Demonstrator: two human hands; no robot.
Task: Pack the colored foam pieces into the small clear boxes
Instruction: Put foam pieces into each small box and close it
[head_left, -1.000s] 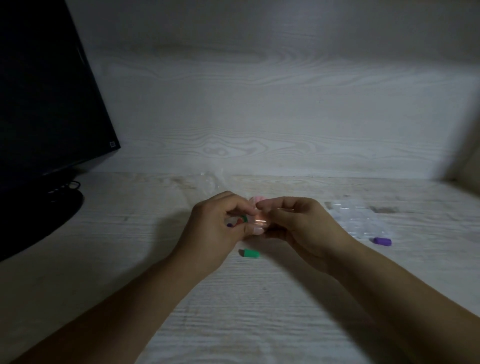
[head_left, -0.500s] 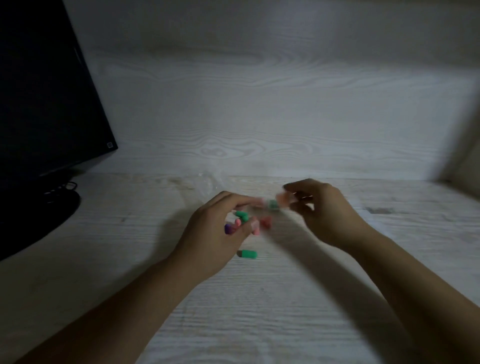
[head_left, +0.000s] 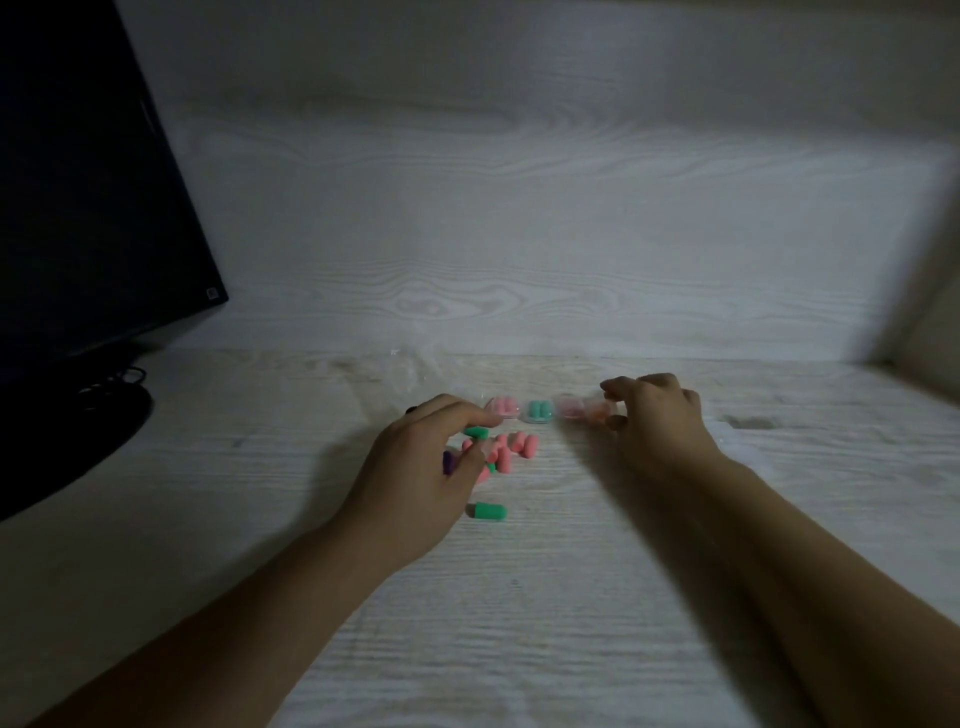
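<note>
Two small clear boxes stand side by side on the table, one with pink foam pieces (head_left: 502, 406), one with green pieces (head_left: 538, 411). My right hand (head_left: 652, 423) pinches a third clear box (head_left: 582, 409) holding pink pieces, right of the green one. My left hand (head_left: 423, 470) hovers with curled fingers over a loose heap of pink foam pieces (head_left: 511, 448); a green piece (head_left: 476, 431) and a purple piece (head_left: 449, 462) lie at its fingers, and I cannot tell whether it grips them. Another green piece (head_left: 488, 511) lies alone nearer to me.
A dark monitor (head_left: 88, 218) on its round base (head_left: 72, 441) fills the left side. A crumpled clear plastic bag (head_left: 415, 364) lies at the back by the wall. A white wood-grain wall closes the rear of the table (head_left: 519, 623).
My hands have parted. The right hand carried the filled clear box rightwards and back, beside the two standing boxes. The left hand stayed over the loose pieces.
</note>
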